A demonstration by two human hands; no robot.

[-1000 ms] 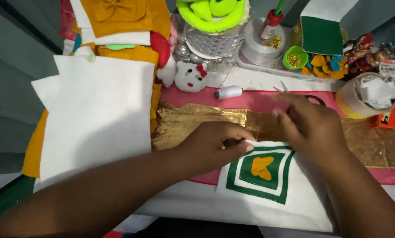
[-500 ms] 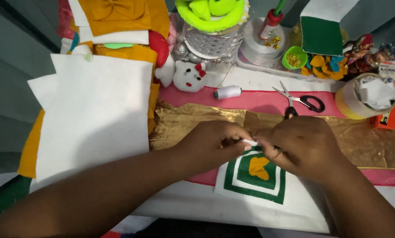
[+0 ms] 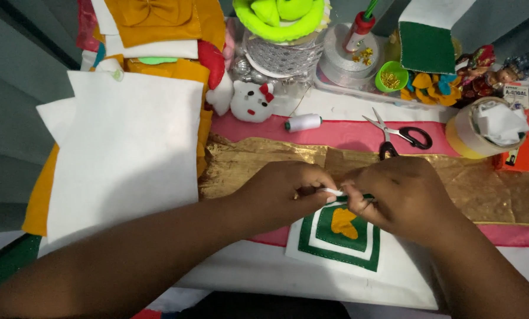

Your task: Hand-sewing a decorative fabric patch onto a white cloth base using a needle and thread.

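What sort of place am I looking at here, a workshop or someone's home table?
Most likely a home craft or sewing table: white felt sheets, scissors, a spool of white thread and gold fabric crowd it, while both hands work over a green-and-white felt square.

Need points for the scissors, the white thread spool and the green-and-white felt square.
scissors (image 3: 401, 136): head view, on the pivot where blades meet handles.
white thread spool (image 3: 304, 123): head view, middle of the wound thread.
green-and-white felt square (image 3: 335, 251): head view, on the outer green band, lower edge.

Felt square (image 3: 335, 242) beneath both hands, scissors (image 3: 397, 134) behind, thread spool (image 3: 303, 123) perhaps just left.
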